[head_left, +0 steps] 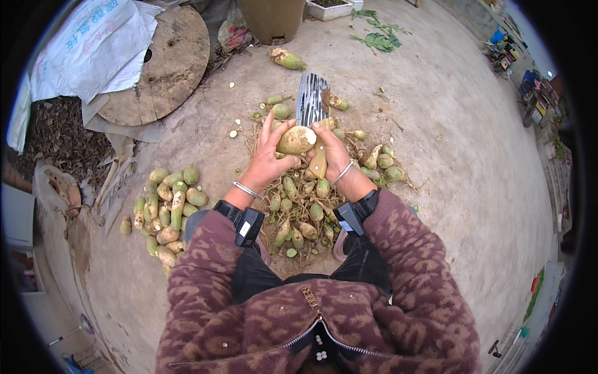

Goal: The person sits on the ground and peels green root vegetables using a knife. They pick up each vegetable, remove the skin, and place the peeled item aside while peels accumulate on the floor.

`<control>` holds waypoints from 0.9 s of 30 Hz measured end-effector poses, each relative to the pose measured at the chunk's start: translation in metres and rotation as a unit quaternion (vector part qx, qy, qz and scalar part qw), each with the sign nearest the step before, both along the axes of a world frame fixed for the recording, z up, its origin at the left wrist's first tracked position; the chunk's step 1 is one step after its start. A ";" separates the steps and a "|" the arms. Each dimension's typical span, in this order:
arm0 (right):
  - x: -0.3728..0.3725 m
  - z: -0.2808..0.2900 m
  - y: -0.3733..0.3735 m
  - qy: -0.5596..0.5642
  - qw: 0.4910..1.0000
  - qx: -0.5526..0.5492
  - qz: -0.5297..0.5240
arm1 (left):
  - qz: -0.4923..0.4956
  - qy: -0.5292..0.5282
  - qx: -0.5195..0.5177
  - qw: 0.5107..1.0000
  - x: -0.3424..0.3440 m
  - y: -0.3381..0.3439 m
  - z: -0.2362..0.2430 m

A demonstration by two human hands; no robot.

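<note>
Two hands share the load: the left hand [269,156] has its grip wrapped around a stout, oblong, tan root vegetable [293,142], while the right hand [335,153] has its grip wrapped around a broad, metal-bladed cleaver [312,103], by its yellowish handle [319,159]. The root vegetable sits above a tangled green-and-tan root pile [299,215], presumably keeping debris together; the blade points away, probably for safety. Its mottled skin meets a white end, facing right.

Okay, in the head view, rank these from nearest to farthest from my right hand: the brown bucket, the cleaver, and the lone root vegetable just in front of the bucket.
From your right hand:
1. Cleaver, held in that hand, blade pointing forward.
2. Lone root vegetable, on the ground ahead and to the left.
3. Brown bucket, beyond that vegetable, at the top edge.
</note>
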State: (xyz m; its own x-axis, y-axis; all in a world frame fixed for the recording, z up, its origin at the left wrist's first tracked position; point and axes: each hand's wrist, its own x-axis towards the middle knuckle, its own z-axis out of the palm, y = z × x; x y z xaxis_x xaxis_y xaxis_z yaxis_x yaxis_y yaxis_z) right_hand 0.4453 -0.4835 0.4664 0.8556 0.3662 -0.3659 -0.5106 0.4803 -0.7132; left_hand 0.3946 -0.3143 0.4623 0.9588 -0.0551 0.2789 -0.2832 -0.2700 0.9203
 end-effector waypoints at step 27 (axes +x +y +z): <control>-0.021 -0.015 0.001 -0.405 0.870 -0.258 -0.112 | -0.108 0.219 -0.552 0.797 0.028 -0.028 0.004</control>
